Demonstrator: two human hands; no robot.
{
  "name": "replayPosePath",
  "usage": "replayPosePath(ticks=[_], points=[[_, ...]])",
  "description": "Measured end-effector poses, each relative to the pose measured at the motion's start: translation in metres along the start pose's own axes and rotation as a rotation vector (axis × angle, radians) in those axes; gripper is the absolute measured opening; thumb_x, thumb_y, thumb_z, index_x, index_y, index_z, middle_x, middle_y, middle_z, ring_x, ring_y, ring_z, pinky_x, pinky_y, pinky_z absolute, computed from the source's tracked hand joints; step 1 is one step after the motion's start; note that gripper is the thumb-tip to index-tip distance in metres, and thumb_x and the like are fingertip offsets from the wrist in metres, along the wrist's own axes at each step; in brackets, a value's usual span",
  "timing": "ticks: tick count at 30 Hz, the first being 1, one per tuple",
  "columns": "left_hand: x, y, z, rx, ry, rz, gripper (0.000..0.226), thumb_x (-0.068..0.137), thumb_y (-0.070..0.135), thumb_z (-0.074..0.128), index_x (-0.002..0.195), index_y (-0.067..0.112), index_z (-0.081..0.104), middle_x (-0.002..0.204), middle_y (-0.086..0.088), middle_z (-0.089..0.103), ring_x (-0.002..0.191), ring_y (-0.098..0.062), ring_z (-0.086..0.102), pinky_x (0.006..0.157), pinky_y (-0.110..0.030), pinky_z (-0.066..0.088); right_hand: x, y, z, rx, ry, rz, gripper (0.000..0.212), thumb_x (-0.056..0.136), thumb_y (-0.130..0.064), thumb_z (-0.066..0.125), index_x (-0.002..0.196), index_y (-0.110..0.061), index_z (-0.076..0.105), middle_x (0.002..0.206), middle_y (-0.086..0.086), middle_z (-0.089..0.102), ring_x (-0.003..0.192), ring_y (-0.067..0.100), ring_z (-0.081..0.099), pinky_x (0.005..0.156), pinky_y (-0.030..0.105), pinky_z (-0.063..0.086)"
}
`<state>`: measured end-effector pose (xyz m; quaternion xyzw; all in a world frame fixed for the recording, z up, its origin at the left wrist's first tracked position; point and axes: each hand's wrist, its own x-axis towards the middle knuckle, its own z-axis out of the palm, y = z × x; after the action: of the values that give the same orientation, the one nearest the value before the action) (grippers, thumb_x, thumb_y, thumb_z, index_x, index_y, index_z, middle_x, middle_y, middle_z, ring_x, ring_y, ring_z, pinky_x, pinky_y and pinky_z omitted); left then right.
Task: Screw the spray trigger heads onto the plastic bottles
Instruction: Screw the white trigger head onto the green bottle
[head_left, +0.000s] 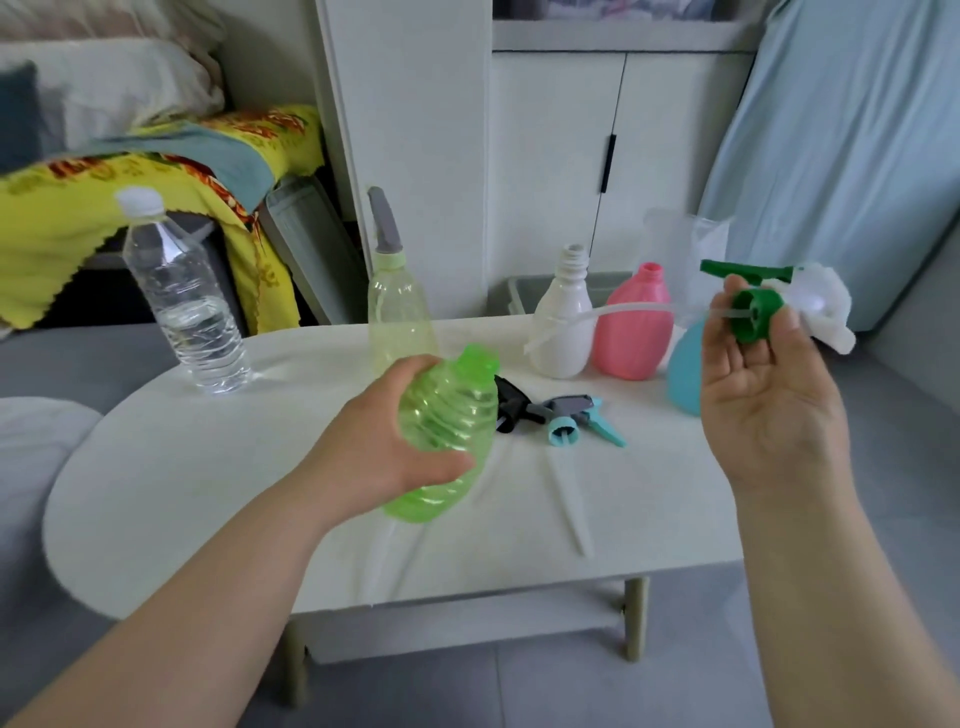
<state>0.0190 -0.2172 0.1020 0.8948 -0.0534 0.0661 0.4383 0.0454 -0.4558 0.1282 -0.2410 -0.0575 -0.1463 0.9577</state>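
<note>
My left hand (382, 447) grips a green ribbed plastic bottle (448, 431), tilted with its open neck pointing up and away over the white table (208, 493). My right hand (769, 395) holds a green and white spray trigger head (759, 306) up at the right, its collar facing me and its dip tube (613, 314) sticking out to the left. On the table lie a black trigger head (511, 402) and a teal and grey trigger head (576, 421). Open white (566, 322), pink (634, 332) and blue (683, 374) bottles stand behind.
A clear water bottle (182, 306) with a white cap stands at the table's left. A pale yellow bottle (397, 306) with a grey nozzle stands at the back middle. White cabinets rise behind; a yellow cloth drapes at the left, and loose dip tubes (569, 504) lie on the table.
</note>
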Motion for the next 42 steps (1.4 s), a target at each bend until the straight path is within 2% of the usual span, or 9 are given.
replayPosePath(ticks=[7,12,17,19,22,27,32,37,42], points=[[-0.016,-0.003,0.002,-0.042,-0.064,0.005,0.068,0.037,0.050,0.071,0.091,0.066,0.033,0.100,0.036,0.045,0.089,0.024,0.044,0.066,0.004,0.035,-0.005,0.008,0.006,-0.161,-0.039,0.039,0.010,0.078,-0.014,0.052,0.086,-0.010,0.058,0.087,0.002,0.067,0.078,0.009,0.067,0.069,0.018,0.053],[-0.016,-0.004,0.008,-0.128,-0.081,-0.004,0.066,0.041,0.044,0.073,0.090,0.066,0.035,0.102,0.030,0.051,0.094,0.013,0.049,0.070,-0.008,0.037,-0.008,0.017,0.006,-0.327,-0.104,0.096,0.009,0.068,-0.016,0.055,0.076,-0.012,0.055,0.073,-0.004,0.074,0.072,0.008,0.069,0.065,0.017,0.053],[-0.016,-0.005,0.016,-0.228,-0.104,0.015,0.069,0.035,0.053,0.070,0.096,0.064,0.040,0.099,0.033,0.057,0.094,0.016,0.051,0.070,0.000,0.041,-0.013,0.039,0.017,-0.600,-0.263,0.166,0.013,0.066,-0.020,0.061,0.056,-0.022,0.069,0.074,-0.007,0.075,0.073,0.009,0.069,0.071,0.024,0.056],[-0.015,-0.006,0.016,-0.274,-0.108,0.033,0.069,0.035,0.053,0.071,0.096,0.064,0.042,0.101,0.036,0.056,0.094,0.014,0.053,0.070,0.000,0.041,-0.014,0.053,0.022,-0.729,-0.383,0.226,0.007,0.065,-0.022,0.068,0.066,-0.026,0.073,0.076,-0.007,0.075,0.076,0.010,0.069,0.074,0.024,0.056],[-0.013,-0.011,0.011,-0.346,-0.087,0.037,0.067,0.034,0.051,0.072,0.094,0.063,0.045,0.101,0.037,0.058,0.092,0.010,0.057,0.069,-0.003,0.043,-0.015,0.071,0.028,-0.755,-0.521,0.341,0.019,0.060,-0.028,0.069,0.078,-0.027,0.073,0.081,-0.007,0.075,0.080,0.011,0.069,0.073,0.027,0.056],[-0.010,-0.020,0.007,-0.384,-0.061,0.036,0.064,0.034,0.051,0.072,0.091,0.064,0.047,0.100,0.035,0.060,0.091,0.008,0.059,0.072,-0.007,0.046,-0.013,0.084,0.031,-0.698,-0.586,0.425,0.021,0.066,-0.017,0.064,0.085,-0.023,0.071,0.085,-0.004,0.075,0.089,0.012,0.069,0.074,0.023,0.055],[-0.015,-0.025,0.006,-0.371,-0.069,0.025,0.065,0.033,0.052,0.071,0.093,0.063,0.047,0.099,0.035,0.060,0.088,0.010,0.059,0.070,-0.005,0.045,-0.013,0.083,0.025,-0.776,-0.690,0.468,0.037,0.057,-0.031,0.077,0.093,-0.026,0.070,0.091,-0.005,0.075,0.096,0.014,0.067,0.083,0.025,0.053],[-0.015,-0.022,0.011,-0.324,-0.065,0.030,0.067,0.034,0.055,0.069,0.094,0.065,0.043,0.101,0.036,0.055,0.092,0.013,0.055,0.074,-0.002,0.042,-0.008,0.075,0.019,-0.778,-0.717,0.493,0.050,0.055,-0.042,0.078,0.098,-0.020,0.069,0.092,-0.001,0.074,0.097,0.017,0.066,0.081,0.025,0.052],[-0.014,-0.022,0.020,-0.254,0.006,0.028,0.063,0.037,0.052,0.071,0.090,0.068,0.040,0.102,0.045,0.044,0.091,0.018,0.049,0.069,0.003,0.038,-0.010,0.079,0.021,-0.933,-0.615,0.394,0.031,0.056,-0.030,0.071,0.085,-0.021,0.068,0.081,-0.006,0.075,0.084,0.009,0.068,0.071,0.018,0.053]])
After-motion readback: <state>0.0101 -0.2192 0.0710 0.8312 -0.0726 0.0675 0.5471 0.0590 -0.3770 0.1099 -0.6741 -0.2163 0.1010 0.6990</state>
